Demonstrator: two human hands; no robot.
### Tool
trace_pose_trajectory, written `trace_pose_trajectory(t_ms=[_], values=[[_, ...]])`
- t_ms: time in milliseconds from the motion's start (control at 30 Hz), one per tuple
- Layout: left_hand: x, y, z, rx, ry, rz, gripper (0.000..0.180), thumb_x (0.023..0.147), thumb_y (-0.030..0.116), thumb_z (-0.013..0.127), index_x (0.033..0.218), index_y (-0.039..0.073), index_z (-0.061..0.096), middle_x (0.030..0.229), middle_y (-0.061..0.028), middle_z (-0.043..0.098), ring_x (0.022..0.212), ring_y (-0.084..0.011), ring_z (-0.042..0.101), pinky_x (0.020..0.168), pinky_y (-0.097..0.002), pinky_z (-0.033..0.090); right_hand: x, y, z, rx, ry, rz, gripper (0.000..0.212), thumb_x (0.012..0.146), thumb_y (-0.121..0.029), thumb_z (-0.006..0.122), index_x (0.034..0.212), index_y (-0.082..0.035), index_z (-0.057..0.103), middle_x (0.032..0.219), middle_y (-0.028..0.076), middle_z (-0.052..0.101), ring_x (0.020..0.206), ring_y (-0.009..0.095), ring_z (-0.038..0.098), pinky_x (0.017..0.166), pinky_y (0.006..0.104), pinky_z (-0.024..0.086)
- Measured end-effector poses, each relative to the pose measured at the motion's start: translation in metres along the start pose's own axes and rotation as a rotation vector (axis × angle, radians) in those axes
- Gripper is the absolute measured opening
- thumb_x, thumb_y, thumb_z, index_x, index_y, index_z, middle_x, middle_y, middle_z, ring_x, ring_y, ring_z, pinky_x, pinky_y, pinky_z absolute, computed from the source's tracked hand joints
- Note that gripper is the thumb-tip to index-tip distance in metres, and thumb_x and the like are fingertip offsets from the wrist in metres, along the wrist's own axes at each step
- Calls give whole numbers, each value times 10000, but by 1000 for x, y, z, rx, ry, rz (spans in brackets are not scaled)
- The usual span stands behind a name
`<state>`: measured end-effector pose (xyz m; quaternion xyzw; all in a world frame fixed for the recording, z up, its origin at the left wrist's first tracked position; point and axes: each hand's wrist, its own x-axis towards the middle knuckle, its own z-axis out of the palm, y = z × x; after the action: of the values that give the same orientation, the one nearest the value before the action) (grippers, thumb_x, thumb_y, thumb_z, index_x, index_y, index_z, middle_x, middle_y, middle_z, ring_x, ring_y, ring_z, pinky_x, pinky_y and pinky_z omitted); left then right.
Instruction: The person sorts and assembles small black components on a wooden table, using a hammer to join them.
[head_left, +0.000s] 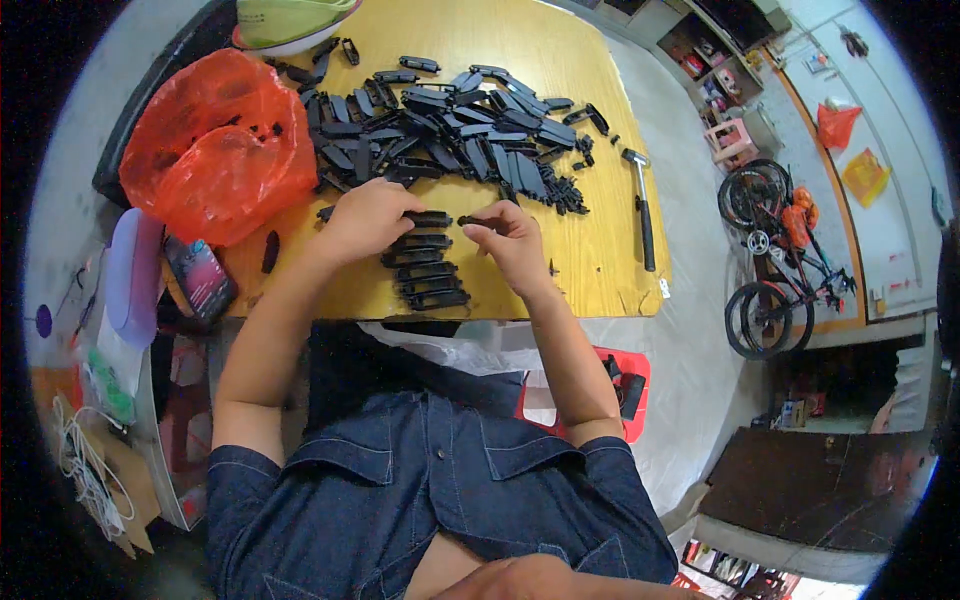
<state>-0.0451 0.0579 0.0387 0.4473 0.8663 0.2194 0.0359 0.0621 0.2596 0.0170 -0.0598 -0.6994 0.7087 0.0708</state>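
Observation:
A column of slim black plastic parts (430,270) lies near the table's front edge, several of them side by side. At the far end of this column my left hand (368,218) is closed, thumb and fingertips on the end of the top black plastic strip (432,219). Just right of that strip, my right hand (510,245) pinches a small dark piece (466,220). Its exact shape is too small to tell. Beyond both hands spreads a heap of longer black plastic parts (440,125), with a pile of tiny black pieces (565,193) at its right end.
A hammer (644,210) lies on the yellow table (590,270) at the right. At the left are a red plastic bag (220,150), a phone (200,278) and a purple case (135,275). A bicycle (775,255) stands beyond the table, and a red stool (630,385) is below it.

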Motion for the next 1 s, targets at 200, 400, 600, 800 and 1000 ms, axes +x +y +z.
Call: trace_pose_trajectory(t_ms=[200, 400, 600, 800, 1000], values=[[-4, -4, 1, -12, 28, 6, 241, 742, 171, 627, 979, 135, 653, 903, -67, 614, 920, -276, 562, 792, -391, 472, 19, -4, 31, -315, 27, -105, 121, 759, -83, 674, 835, -7, 618, 764, 27, 608, 674, 86, 532, 613, 236, 439], [-3, -8, 3, 5, -16, 13, 236, 738, 184, 637, 968, 136, 653, 912, -71, 619, 929, -273, 560, 798, -392, 472, 26, 7, 28, -775, -89, -487, 146, 724, -59, 624, 870, -47, 631, 840, 103, 622, 826, 292, 572, 717, 364, 465], [-1, -7, 2, 38, -28, 13, 200, 748, 189, 618, 936, 127, 653, 916, -73, 622, 911, -277, 564, 796, -392, 475, 20, -9, 36, -1099, -150, -427, 160, 746, -84, 575, 892, -112, 633, 907, 85, 580, 904, 297, 542, 739, 391, 466], [4, -1, -5, 141, -97, -3, 198, 743, 176, 606, 929, 128, 655, 912, -71, 625, 913, -279, 567, 785, -399, 480, 22, -23, 39, -1211, -186, -294, 143, 776, -120, 556, 898, -132, 629, 982, 91, 568, 944, 304, 536, 775, 393, 461], [16, 10, -14, 117, -267, 4, 145, 718, 140, 576, 829, 119, 668, 885, -74, 624, 915, -281, 578, 749, -404, 490, 6, -19, -54, -797, 360, -302, 185, 785, -70, 583, 960, -73, 642, 915, 126, 610, 894, 296, 581, 755, 355, 465]])
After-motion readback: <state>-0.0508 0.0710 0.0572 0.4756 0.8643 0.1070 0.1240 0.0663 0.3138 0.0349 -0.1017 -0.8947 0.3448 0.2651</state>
